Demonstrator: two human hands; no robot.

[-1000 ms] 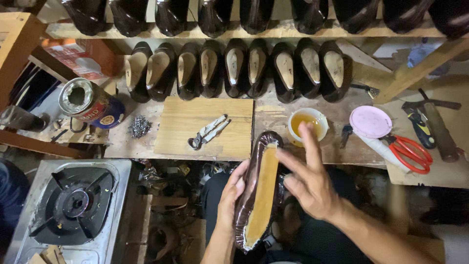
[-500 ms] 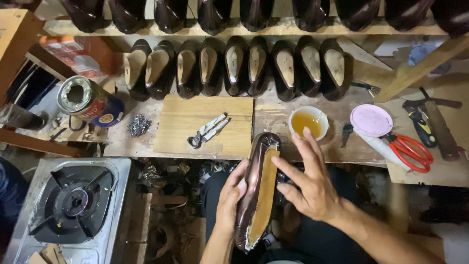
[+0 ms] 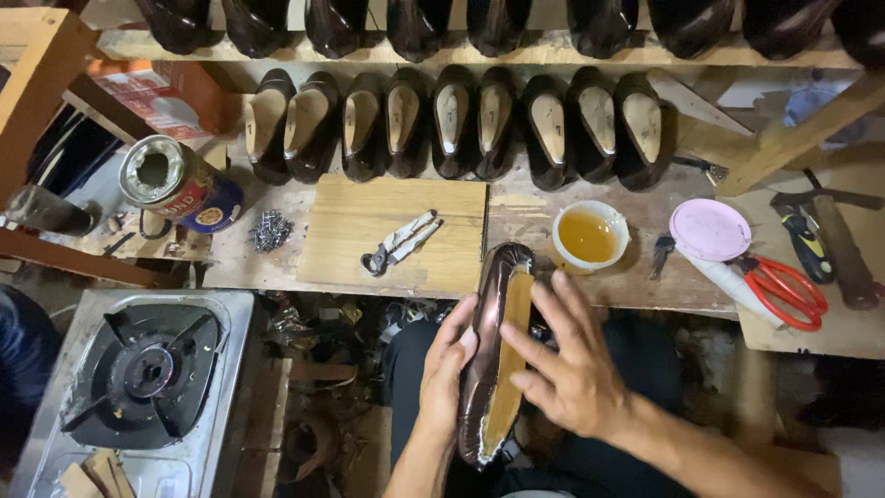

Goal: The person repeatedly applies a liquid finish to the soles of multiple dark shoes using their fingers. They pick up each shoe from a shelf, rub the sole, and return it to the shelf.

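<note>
The left hand point(image 3: 447, 373) is reaching up from the bottom centre of the frame, fingers curled in a sideways grasp. The right hand point(image 3: 572, 369) is lying just right of it, fingers spread flat, forearm slanting toward the lower right.

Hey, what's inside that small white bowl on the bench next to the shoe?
The white bowl holds an amber, translucent liquid filling much of it. Nothing floats on top, and the liquid hides the bowl's bottom. It stands just beyond the shoe held by the left hand and right hand.

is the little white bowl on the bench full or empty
Partly full: the white bowl holds amber liquid that covers its bottom, below the rim.
</note>
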